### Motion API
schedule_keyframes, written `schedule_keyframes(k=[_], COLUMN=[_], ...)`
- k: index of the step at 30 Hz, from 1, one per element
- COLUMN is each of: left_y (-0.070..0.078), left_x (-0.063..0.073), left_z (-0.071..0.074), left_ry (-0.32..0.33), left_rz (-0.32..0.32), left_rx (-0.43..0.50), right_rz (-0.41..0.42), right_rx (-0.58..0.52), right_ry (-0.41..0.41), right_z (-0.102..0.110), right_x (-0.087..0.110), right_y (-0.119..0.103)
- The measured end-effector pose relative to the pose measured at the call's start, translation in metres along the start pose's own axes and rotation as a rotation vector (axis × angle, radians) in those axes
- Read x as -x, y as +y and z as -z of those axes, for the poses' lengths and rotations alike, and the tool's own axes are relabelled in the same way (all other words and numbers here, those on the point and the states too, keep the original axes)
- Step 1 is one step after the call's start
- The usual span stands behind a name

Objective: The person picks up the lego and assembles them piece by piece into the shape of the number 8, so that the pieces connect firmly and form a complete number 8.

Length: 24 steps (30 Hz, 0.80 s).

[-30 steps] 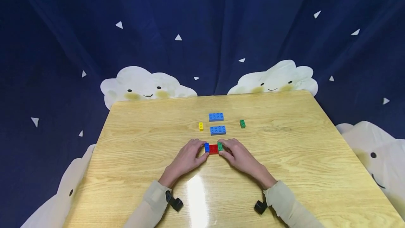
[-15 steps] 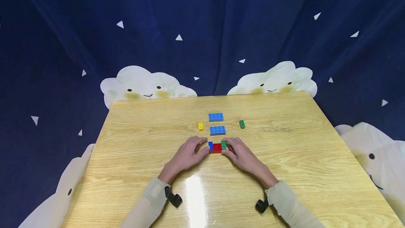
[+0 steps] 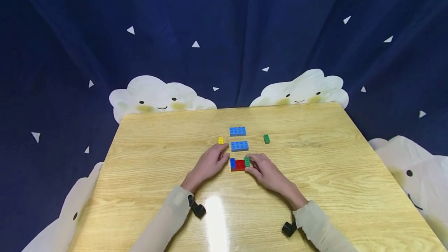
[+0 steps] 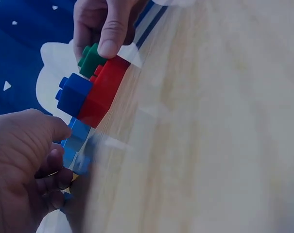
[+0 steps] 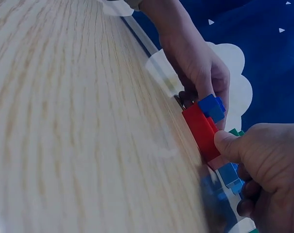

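While right hand (image 3: 266, 170) pinches small green plastic brick (image 3: 247, 161), empty left hand (image 3: 209, 161) sits just off left end of nearer light-blue oblong plastic brick (image 3: 239, 146).

A navy curtain (image 3: 224, 14) bearing white triangles (image 3: 196, 44) and smiling clouds (image 3: 157, 93) is hanging beyond a wood-grain table (image 3: 325, 174); glare (image 3: 216, 223) is streaking its near part.
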<state>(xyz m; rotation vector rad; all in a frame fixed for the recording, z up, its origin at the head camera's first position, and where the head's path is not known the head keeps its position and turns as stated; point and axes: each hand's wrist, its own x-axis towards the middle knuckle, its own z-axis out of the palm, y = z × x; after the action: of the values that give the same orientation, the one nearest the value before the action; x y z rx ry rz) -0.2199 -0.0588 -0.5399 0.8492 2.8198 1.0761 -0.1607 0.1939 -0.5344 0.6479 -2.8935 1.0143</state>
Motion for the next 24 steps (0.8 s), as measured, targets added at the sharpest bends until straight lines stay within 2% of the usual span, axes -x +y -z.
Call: schedule_keyframes(k=[9,24], left_y=[0.0,0.001], left_x=[-0.016,-0.026], left_z=[-0.004,-0.009], left_ry=[-0.023,-0.01], left_rz=[0.036,-0.016], left_rx=[-0.025,-0.017], right_rz=[0.001,-0.004], right_rx=[-0.019,-0.023], right_ry=[0.003,0.023], right_z=[0.0,-0.003], right_x=[0.0,0.003], right_y=[-0.001,0.004])
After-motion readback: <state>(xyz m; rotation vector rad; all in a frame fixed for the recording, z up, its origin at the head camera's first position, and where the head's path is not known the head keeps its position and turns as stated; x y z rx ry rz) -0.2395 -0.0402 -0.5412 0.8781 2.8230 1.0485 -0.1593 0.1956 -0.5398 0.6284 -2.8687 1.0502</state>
